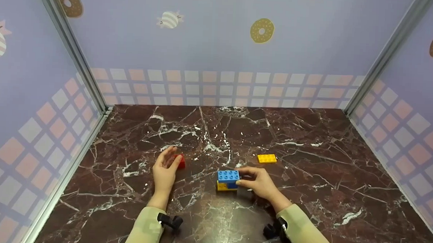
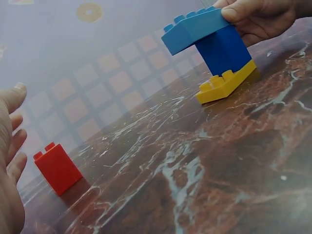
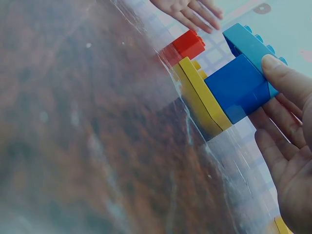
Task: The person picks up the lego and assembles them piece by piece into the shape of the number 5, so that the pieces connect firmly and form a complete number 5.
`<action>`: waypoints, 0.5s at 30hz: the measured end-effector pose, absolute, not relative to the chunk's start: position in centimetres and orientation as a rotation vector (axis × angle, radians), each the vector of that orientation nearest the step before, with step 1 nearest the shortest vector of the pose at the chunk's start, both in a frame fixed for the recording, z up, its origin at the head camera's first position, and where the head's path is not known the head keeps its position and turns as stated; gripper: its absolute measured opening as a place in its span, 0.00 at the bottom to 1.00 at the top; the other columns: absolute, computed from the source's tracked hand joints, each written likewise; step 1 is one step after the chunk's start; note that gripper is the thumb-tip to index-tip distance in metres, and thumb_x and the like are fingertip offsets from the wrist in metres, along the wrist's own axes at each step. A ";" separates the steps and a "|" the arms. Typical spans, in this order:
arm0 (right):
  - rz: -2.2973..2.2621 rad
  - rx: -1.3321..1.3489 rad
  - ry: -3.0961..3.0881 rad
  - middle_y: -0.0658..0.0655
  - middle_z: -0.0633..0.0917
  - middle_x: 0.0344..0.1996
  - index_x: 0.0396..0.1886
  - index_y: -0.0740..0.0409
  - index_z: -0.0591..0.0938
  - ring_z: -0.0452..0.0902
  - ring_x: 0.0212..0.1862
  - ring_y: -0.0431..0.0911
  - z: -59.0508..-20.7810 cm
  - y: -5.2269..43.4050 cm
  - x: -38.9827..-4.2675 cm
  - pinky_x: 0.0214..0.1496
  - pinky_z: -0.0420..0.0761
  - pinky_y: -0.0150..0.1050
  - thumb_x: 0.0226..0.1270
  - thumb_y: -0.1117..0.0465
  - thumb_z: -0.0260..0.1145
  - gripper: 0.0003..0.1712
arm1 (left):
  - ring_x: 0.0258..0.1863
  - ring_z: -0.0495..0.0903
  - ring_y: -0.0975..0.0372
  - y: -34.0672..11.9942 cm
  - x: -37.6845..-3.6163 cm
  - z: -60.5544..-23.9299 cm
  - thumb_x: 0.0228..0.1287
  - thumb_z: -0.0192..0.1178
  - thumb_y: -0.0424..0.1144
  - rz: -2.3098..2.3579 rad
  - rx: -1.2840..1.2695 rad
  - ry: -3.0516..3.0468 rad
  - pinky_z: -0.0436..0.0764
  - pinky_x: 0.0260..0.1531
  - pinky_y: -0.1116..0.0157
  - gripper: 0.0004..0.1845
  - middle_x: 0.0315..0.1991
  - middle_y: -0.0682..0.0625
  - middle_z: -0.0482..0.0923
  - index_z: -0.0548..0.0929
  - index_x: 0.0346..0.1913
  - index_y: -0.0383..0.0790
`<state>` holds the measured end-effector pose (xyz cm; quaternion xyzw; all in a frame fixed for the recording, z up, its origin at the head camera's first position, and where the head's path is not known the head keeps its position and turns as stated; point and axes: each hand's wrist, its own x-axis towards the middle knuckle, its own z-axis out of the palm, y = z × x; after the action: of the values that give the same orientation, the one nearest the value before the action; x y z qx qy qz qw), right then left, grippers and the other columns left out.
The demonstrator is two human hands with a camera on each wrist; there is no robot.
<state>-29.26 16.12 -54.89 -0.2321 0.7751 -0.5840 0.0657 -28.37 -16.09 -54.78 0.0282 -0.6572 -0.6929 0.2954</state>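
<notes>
Left hand (image 1: 165, 169) flat and relaxed on the marble table (image 1: 308, 198), fingers straight, just beside the red brick (image 2: 57, 167), apart from it in the left wrist view. Right hand (image 1: 259, 182) pinching the light blue brick (image 1: 228, 175) atop the stack at table centre. Only the wrist views reveal the dark blue brick (image 3: 236, 87) and yellow plate (image 3: 200, 95) layered beneath. One loose yellow brick (image 1: 266, 158) behind the right hand. Five pieces counted.

the left hand (image 1: 165, 168) hides most of the red brick (image 1: 180, 161); wrist views crop both hands.
</notes>
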 end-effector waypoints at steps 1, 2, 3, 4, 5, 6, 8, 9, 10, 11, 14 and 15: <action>-1.761 -0.701 2.340 0.69 0.88 0.52 0.56 0.69 0.85 0.86 0.47 0.39 -54.9 16.1 -29.3 0.49 0.85 0.27 0.61 0.67 0.76 0.23 | 0.61 0.83 0.55 -16.1 -28.4 -54.8 0.63 0.69 0.23 -1.843 0.093 -1.760 0.79 0.67 0.58 0.26 0.60 0.32 0.82 0.78 0.63 0.24; -1.764 -0.702 2.337 0.69 0.88 0.52 0.56 0.70 0.85 0.86 0.47 0.39 -54.9 16.1 -29.3 0.49 0.85 0.27 0.61 0.67 0.76 0.23 | 0.63 0.81 0.50 -16.1 -28.5 -54.9 0.62 0.69 0.23 -1.837 0.106 -1.775 0.78 0.68 0.55 0.26 0.61 0.31 0.81 0.77 0.64 0.24; -1.765 -0.704 2.338 0.69 0.88 0.53 0.56 0.70 0.85 0.86 0.47 0.40 -54.9 16.1 -29.3 0.49 0.85 0.27 0.61 0.67 0.76 0.23 | 0.65 0.79 0.46 -16.1 -28.5 -55.0 0.62 0.68 0.22 -1.839 0.115 -1.784 0.76 0.70 0.52 0.27 0.62 0.31 0.80 0.77 0.64 0.24; -1.765 -0.707 2.340 0.69 0.88 0.53 0.56 0.70 0.85 0.86 0.48 0.40 -54.9 16.1 -29.2 0.49 0.85 0.27 0.61 0.67 0.76 0.23 | 0.66 0.78 0.43 -16.1 -28.6 -55.1 0.61 0.68 0.21 -1.835 0.120 -1.798 0.74 0.71 0.51 0.28 0.63 0.30 0.79 0.76 0.65 0.24; -1.764 -0.707 2.342 0.69 0.88 0.53 0.56 0.70 0.85 0.86 0.48 0.40 -54.9 16.1 -29.2 0.49 0.85 0.27 0.61 0.67 0.76 0.23 | 0.67 0.76 0.41 -16.2 -28.6 -55.2 0.61 0.69 0.22 -1.825 0.124 -1.820 0.73 0.72 0.49 0.28 0.64 0.29 0.78 0.76 0.65 0.24; -1.767 -0.707 2.340 0.69 0.88 0.53 0.56 0.70 0.85 0.87 0.48 0.40 -54.9 16.1 -29.2 0.49 0.86 0.27 0.61 0.67 0.76 0.23 | 0.68 0.75 0.40 -16.2 -28.7 -55.2 0.61 0.69 0.22 -1.817 0.127 -1.845 0.71 0.73 0.48 0.29 0.65 0.29 0.77 0.75 0.66 0.24; -1.770 -0.708 2.337 0.70 0.88 0.52 0.56 0.70 0.85 0.87 0.47 0.39 -54.9 16.1 -29.2 0.50 0.86 0.27 0.61 0.67 0.76 0.23 | 0.68 0.74 0.38 -16.3 -28.7 -55.4 0.61 0.70 0.24 -1.773 0.131 -1.915 0.71 0.73 0.46 0.30 0.65 0.28 0.76 0.75 0.66 0.23; -1.771 -0.707 2.335 0.70 0.88 0.52 0.56 0.70 0.85 0.87 0.48 0.39 -54.9 16.1 -29.2 0.50 0.86 0.27 0.61 0.67 0.76 0.23 | 0.68 0.74 0.38 -16.4 -28.6 -55.4 0.62 0.70 0.25 -1.750 0.136 -1.952 0.71 0.73 0.46 0.30 0.66 0.28 0.76 0.75 0.66 0.24; -1.770 -0.708 2.335 0.70 0.88 0.53 0.56 0.70 0.85 0.87 0.48 0.40 -54.9 16.1 -29.2 0.50 0.86 0.27 0.61 0.67 0.76 0.23 | 0.68 0.74 0.38 -16.4 -28.6 -55.5 0.62 0.71 0.26 -1.718 0.146 -1.999 0.71 0.73 0.45 0.30 0.66 0.29 0.76 0.75 0.67 0.25; -1.771 -0.708 2.333 0.70 0.88 0.52 0.56 0.70 0.85 0.87 0.48 0.40 -54.9 16.1 -29.2 0.50 0.86 0.27 0.61 0.67 0.76 0.23 | 0.68 0.75 0.38 -16.4 -28.5 -55.5 0.62 0.71 0.27 -1.680 0.156 -2.046 0.72 0.72 0.45 0.31 0.66 0.29 0.76 0.75 0.67 0.26; -1.768 -0.704 2.337 0.70 0.88 0.52 0.56 0.70 0.85 0.87 0.48 0.41 -54.9 16.1 -29.2 0.50 0.86 0.28 0.61 0.68 0.76 0.23 | 0.68 0.75 0.38 -16.4 -28.3 -55.5 0.61 0.72 0.28 -1.577 0.189 -2.169 0.72 0.71 0.43 0.32 0.67 0.30 0.76 0.76 0.68 0.29; -1.769 -0.699 2.338 0.69 0.88 0.52 0.56 0.70 0.85 0.87 0.48 0.42 -54.9 16.0 -29.2 0.50 0.86 0.28 0.61 0.68 0.76 0.23 | 0.67 0.75 0.39 -16.4 -28.3 -55.4 0.61 0.72 0.28 -1.545 0.198 -2.205 0.72 0.70 0.43 0.32 0.67 0.31 0.76 0.76 0.68 0.30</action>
<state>-29.23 16.04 -54.90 -0.2313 0.7741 -0.5858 0.0639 -28.27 -16.40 -55.45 0.0715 -0.7970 -0.5583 0.2191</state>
